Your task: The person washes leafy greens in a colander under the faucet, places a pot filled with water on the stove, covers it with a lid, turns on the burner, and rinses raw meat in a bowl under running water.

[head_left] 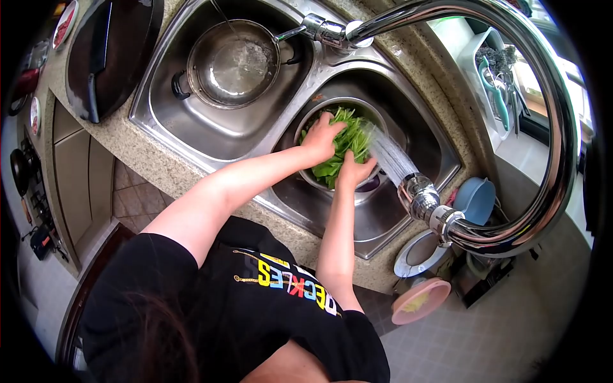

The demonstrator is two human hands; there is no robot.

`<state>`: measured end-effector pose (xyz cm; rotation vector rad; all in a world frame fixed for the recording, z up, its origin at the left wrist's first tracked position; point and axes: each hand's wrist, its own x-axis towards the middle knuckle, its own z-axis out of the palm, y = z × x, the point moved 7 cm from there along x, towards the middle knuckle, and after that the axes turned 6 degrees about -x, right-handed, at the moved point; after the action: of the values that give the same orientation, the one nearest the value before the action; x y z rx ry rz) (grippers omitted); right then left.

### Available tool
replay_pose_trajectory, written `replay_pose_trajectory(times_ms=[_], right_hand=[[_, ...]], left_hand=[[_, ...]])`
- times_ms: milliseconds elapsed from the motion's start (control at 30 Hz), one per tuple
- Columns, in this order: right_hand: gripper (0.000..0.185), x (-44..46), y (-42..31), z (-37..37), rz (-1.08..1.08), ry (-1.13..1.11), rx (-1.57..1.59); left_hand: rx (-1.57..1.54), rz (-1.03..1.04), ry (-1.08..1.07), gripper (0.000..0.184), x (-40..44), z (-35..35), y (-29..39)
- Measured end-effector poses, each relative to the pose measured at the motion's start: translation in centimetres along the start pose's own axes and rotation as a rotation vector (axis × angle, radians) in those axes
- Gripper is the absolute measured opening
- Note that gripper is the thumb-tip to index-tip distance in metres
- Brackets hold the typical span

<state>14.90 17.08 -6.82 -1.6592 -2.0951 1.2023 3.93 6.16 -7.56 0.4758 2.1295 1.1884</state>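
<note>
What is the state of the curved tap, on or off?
The curved tap is on: water sprays from it onto the leafy greens.

Speckled table, left: round dark cutting board bearing 1 knife, its handle black; just beside the board, 1 white plate of red food. Right: white caddy holding a turquoise utensil; blue container; pink basin with pale yellow contents. Brown floor tiles show at left.

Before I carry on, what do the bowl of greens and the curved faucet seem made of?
Bowl: probably stainless steel, softly shiny, going by its grey metallic wall. Faucet: likely chrome-plated metal, mirror-polished, judging by sharp reflections along its curve.
</note>
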Motion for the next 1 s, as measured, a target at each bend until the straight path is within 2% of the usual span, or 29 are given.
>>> replay_pose_trajectory(times_ms=[33, 67, 100, 133, 167, 200, 267, 300, 333, 367, 400, 467, 533, 600, 667, 700, 800, 833, 867, 933, 967, 1000], right_hand=[[0.053, -0.7, -1.0, -1.0, 0.017, 0.044, -0.119], [0.053, -0.9, -0.5, -1.2, 0.016, 0.046, -0.117], [0.052, -1.1, -1.0, -1.8, -0.138, 0.143, -0.222], [0.051, -1.7, -1.6, -2.2, -0.291, 0.238, -0.328], [0.061, -1.9, -1.6, -2.2, -0.304, 0.23, -0.328], [0.061, -2.1, -1.5, -1.8, -0.302, 0.229, -0.327], [0.072, -2.4, -2.4, -0.1, -0.416, 0.196, -0.562], [0.076, -1.8, -1.3, 1.3, -0.422, 0.066, -0.645], [0.076, -1.3, -0.2, 2.2, -0.425, 0.063, -0.636], [0.073, -0.6, 1.7, 4.1, -0.42, -0.039, -0.705], [0.071, -0.4, 2.5, 5.4, -0.415, -0.144, -0.777], [0.07, -0.2, 3.3, 6.1, -0.369, -0.238, -0.766], [0.068, -0.3, 2.3, 5.2, -0.432, -0.106, -0.708], [0.067, -0.5, 1.9, 5.5, -0.519, -0.101, -0.82], [0.066, 0.2, 3.2, 5.9, -0.345, -0.295, -0.791], [0.066, 0.4, 2.5, 5.7, -0.396, -0.309, -0.696], [0.067, 0.4, 1.5, 4.7, -0.414, -0.267, -0.627], [0.068, 0.0, 1.1, 4.0, -0.438, -0.252, -0.515], [0.068, -0.1, 1.2, 3.5, -0.445, -0.247, -0.505], [0.066, -0.5, 1.4, 2.7, -0.453, -0.27, -0.372], [0.055, -0.8, 1.4, 2.1, -0.447, -0.185, -0.391], [0.055, -1.1, 1.2, 1.7, -0.46, -0.179, -0.382]], left_hand=[[0.0, 0.001, 0.0, 0.063, -0.4, -0.2, 0.2], [0.035, 0.088, 0.023, 0.064, -0.9, -0.5, 1.1], [0.069, 0.174, 0.045, 0.066, -1.4, -0.6, 2.0], [0.069, 0.173, 0.043, 0.066, -1.9, -0.5, 2.4], [0.114, 0.2, 0.06, 0.069, -2.2, -0.4, 2.9], [0.158, 0.227, 0.077, 0.072, -2.5, -0.4, 3.3], [0.189, 0.207, 0.021, 0.068, -2.6, 1.0, 2.5], [0.366, 0.192, 0.004, 0.064, -2.6, 2.3, 1.5], [0.55, 0.17, -0.007, 0.061, -2.5, 3.2, 0.2], [0.645, 0.108, -0.154, 0.059, -2.0, 4.8, -1.8], [0.689, 0.091, -0.173, 0.061, -2.0, 4.9, -2.3], [0.728, 0.054, -0.213, 0.061, -1.4, 5.0, -2.7], [0.759, 0.072, -0.24, 0.061, -1.3, 4.9, -2.3], [0.655, 0.113, -0.229, 0.061, -1.4, 4.4, -2.2], [0.721, 0.051, -0.293, 0.061, -1.6, 4.1, -1.1], [0.783, 0.001, -0.348, 0.061, -1.4, 3.9, -0.5], [0.656, 0.15, -0.191, 0.05, -1.6, 1.8, 1.9], [0.712, 0.28, -0.103, 0.04, -2.3, 0.7, 3.0], [0.72, 0.285, -0.095, 0.04, -2.6, -0.6, 3.5], [0.385, 0.311, -0.379, 0.033, -3.8, -1.3, 4.3], [0.296, 0.427, -0.236, 0.028, -4.9, -3.2, 5.5], [0.303, 0.436, -0.224, 0.028, -5.8, -4.4, 5.6]])
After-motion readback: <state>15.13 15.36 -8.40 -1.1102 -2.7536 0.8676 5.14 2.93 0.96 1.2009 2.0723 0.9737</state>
